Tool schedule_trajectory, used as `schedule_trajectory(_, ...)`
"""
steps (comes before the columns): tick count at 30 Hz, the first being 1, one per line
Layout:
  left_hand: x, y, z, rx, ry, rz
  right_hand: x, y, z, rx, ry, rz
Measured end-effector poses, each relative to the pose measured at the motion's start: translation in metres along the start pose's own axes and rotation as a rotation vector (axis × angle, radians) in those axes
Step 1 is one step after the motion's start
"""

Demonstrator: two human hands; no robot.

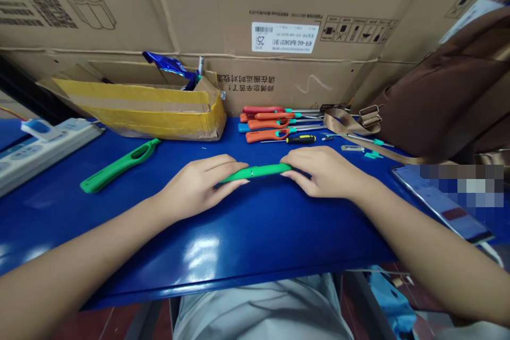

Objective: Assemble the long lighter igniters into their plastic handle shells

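Observation:
My left hand [203, 183] and my right hand [316, 170] hold a green lighter handle [258, 171] between them, just above the blue table [255, 234]. It is turned edge-on, and a thin seam shows along it. The left thumb and fingers pinch its left end, and the right thumb and fingers pinch its right end. Both ends are partly hidden by the fingers. Left of my hands lies another green lighter handle [119, 167] with a loop-shaped trigger opening and no metal tube.
Behind my hands lie several long-necked lighters [266, 135] and a yellow-black screwdriver [300, 139]. A taped cardboard box [151, 111] stands back left, near a power strip [48, 149]. On the right are small teal parts [372, 154], a phone [442, 204] and a brown bag [442, 85] with a strap.

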State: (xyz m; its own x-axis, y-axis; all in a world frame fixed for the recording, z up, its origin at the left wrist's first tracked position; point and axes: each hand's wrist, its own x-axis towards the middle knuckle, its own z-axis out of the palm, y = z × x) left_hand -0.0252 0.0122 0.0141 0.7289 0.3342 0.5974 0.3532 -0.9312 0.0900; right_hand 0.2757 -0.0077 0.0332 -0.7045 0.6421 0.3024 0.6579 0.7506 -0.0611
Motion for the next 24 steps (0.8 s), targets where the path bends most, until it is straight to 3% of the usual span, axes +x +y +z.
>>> schedule_trajectory(7,0.001,0.017,0.005,-0.124,-0.071,-0.012,0.008,-0.026,0.012,0.088,-0.020,-0.106)
schedule_trajectory(12,-0.001,0.024,0.014,-0.208,-0.113,-0.049,0.009,-0.036,0.019,0.037,-0.036,-0.096)
schedule_trajectory(17,0.001,0.023,0.017,-0.161,-0.093,-0.105,0.011,-0.036,0.015,0.055,-0.117,0.018)
schedule_trajectory(24,-0.002,0.006,0.013,-0.049,-0.144,0.004,0.013,-0.027,0.006,0.242,-0.260,0.201)
